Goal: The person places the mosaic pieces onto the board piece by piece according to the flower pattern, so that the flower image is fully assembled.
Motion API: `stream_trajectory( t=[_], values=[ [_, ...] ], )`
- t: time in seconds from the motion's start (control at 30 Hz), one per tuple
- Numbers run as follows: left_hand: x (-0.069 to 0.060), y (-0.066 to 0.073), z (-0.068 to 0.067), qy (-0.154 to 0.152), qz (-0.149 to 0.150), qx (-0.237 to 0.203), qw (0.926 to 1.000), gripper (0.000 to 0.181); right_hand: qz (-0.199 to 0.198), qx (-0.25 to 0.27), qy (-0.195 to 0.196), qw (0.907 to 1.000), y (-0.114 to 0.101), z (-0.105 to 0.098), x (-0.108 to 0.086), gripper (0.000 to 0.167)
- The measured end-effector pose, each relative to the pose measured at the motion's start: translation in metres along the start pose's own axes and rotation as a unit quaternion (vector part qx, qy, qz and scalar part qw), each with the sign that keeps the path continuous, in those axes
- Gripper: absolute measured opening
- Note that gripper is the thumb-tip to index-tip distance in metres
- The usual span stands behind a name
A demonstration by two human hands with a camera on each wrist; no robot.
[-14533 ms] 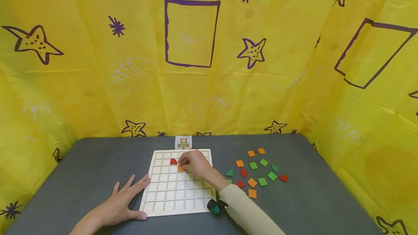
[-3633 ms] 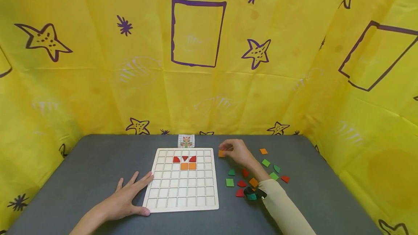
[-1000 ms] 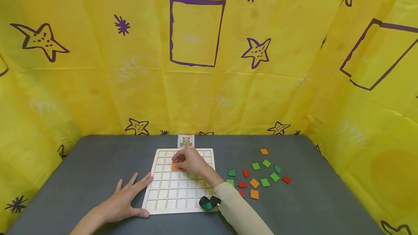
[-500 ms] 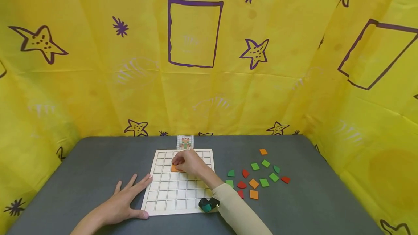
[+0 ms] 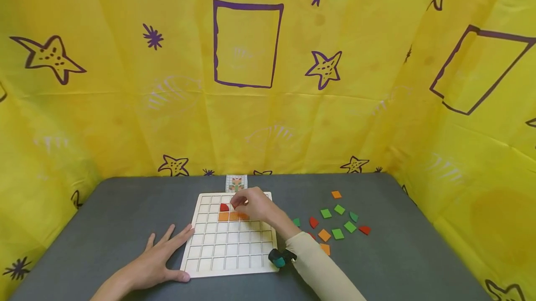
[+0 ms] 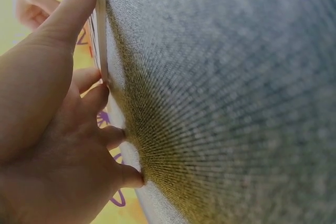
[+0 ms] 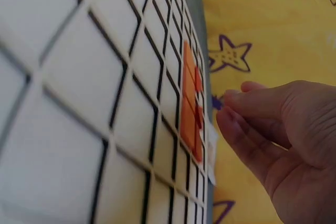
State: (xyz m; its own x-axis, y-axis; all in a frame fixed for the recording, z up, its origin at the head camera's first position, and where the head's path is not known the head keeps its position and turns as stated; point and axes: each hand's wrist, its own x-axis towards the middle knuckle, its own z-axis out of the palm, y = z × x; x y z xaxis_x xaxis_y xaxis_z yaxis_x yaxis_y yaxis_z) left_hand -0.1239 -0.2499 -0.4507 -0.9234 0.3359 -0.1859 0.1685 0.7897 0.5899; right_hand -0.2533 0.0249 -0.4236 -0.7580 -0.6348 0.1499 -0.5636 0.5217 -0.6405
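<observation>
Right hand (image 5: 253, 204) above a gridded board (image 5: 226, 247), fingers loosely curled, grasping nothing.
Three orange tiles (image 5: 232, 217) sit in a row on it, red tiles (image 5: 224, 207) just behind; the left hand (image 5: 157, 261), fingers straight and spread, touches the board's left edge.

The head view is bright; wrist views seem soft.
</observation>
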Motion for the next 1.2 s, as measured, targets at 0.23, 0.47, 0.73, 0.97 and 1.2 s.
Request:
stream_trajectory(
  t=[0.23,0.47,0.73,0.97,1.2],
  values=[
    [0.001,0.000,0.000,0.002,0.004,0.008,1.0000,0.109,0.005,-0.002,0.025,0.9997,0.025,-0.029,-0.013,0.017],
    [-0.001,0.000,-0.001,0.002,0.005,0.004,1.0000,0.109,0.008,-0.011,0.050,0.9987,0.052,-0.048,-0.033,0.016],
    [-0.001,-0.001,0.000,0.005,0.017,0.002,0.9998,0.107,0.019,-0.035,0.083,0.9958,0.080,-0.074,-0.055,0.016],
    [-0.002,-0.001,-0.001,0.002,0.011,-0.004,0.9999,0.107,0.046,-0.038,0.100,0.9932,0.102,-0.096,-0.073,0.017],
    [-0.005,0.000,-0.001,0.009,0.023,0.002,0.9997,0.107,0.084,-0.017,0.123,0.9888,0.121,-0.118,-0.093,0.022]
  ],
)
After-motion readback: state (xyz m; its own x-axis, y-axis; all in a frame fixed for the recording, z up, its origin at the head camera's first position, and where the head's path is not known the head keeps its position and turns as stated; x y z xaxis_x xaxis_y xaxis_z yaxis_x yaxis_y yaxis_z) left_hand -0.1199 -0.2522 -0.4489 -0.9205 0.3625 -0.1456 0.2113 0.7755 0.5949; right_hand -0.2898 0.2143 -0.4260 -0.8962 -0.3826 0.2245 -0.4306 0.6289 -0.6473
